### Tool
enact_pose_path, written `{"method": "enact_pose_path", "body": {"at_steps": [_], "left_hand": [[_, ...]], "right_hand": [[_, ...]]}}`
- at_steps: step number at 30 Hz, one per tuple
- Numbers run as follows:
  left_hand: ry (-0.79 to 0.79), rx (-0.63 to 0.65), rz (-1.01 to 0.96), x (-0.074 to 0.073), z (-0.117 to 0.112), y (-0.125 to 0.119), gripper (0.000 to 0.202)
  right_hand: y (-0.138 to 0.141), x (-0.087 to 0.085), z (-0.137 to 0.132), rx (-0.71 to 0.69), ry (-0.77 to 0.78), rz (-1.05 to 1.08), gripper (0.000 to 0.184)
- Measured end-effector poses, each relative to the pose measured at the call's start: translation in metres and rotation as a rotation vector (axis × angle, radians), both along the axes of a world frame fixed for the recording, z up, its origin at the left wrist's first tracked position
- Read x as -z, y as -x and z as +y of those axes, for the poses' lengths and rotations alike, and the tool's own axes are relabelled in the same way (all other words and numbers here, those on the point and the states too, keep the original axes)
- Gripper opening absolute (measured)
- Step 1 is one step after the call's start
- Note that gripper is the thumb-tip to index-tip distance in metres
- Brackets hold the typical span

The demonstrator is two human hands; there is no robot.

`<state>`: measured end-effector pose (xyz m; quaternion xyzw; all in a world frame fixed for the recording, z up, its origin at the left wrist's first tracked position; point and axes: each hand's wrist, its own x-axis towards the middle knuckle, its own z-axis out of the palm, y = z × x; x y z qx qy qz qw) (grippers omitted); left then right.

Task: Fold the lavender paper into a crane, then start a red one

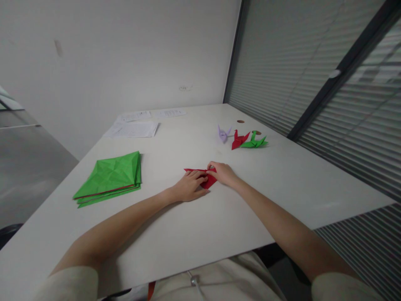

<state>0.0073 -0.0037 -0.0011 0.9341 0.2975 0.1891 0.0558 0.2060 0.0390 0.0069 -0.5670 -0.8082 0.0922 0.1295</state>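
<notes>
A folded piece of red origami paper [210, 180] lies on the white table [244, 225] in front of me, partly hidden by both hands. My left hand [190, 186] rests flat across its left side, fingers stretched out and pressing it to the tabletop. At the paper's upper right edge, my right hand [221, 172] pinches it between thumb and curled fingers. The far left corner of the paper shows as a thin red point beyond my left fingers.
A stack of creased green paper sheets [114, 173] with red ones between lies at left. Toward the back right stand a lilac paper crane [223, 134], a red crane [239, 140] and a green crane [255, 142]. Printed papers [133, 129] lie at the far left; window blinds border the right.
</notes>
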Motion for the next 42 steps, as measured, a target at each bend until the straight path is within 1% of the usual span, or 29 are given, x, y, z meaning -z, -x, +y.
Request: {"method": "enact_pose_path", "body": {"at_steps": [3,6,9,11,12,16,19,22,27,34,38,42], "left_hand": [[-0.018,0.004,0.020,-0.004,-0.001,0.000,0.048],[-0.024,-0.008,0.046,-0.009,-0.003,0.000,0.047],[-0.026,-0.045,0.064,-0.013,-0.003,-0.001,0.039],[-0.032,-0.075,0.068,-0.012,-0.003,-0.001,0.034],[-0.037,-0.087,0.065,-0.011,-0.003,-0.002,0.032],[-0.061,-0.112,0.019,-0.006,-0.001,-0.002,0.026],[-0.075,-0.112,0.003,-0.003,0.000,-0.003,0.025],[-0.085,-0.110,0.010,-0.002,0.000,-0.003,0.026],[-0.088,-0.118,0.013,-0.002,-0.001,-0.003,0.025],[-0.092,-0.128,0.018,-0.001,-0.001,-0.003,0.025],[-0.092,-0.128,0.019,-0.001,-0.001,-0.003,0.025],[-0.085,-0.126,0.009,-0.001,-0.001,-0.001,0.025]], "right_hand": [[-0.002,-0.001,0.001,0.030,-0.032,-0.015,0.020],[-0.011,-0.006,0.004,0.086,-0.043,0.000,0.026],[-0.021,-0.011,0.006,0.131,0.100,0.104,0.021],[-0.024,-0.011,0.007,0.129,0.140,0.136,0.021],[-0.025,-0.011,0.008,0.137,0.135,0.126,0.022],[-0.024,-0.006,0.009,0.213,0.093,0.018,0.032],[-0.025,-0.003,0.011,0.254,0.090,-0.021,0.038],[-0.028,-0.002,0.014,0.280,0.101,-0.033,0.039],[-0.032,-0.007,0.014,0.290,0.127,-0.035,0.037],[-0.036,-0.015,0.011,0.280,0.148,-0.026,0.027],[-0.041,-0.014,0.013,0.264,0.136,-0.014,0.024],[-0.051,-0.007,0.020,0.246,0.137,0.063,0.018]]}}
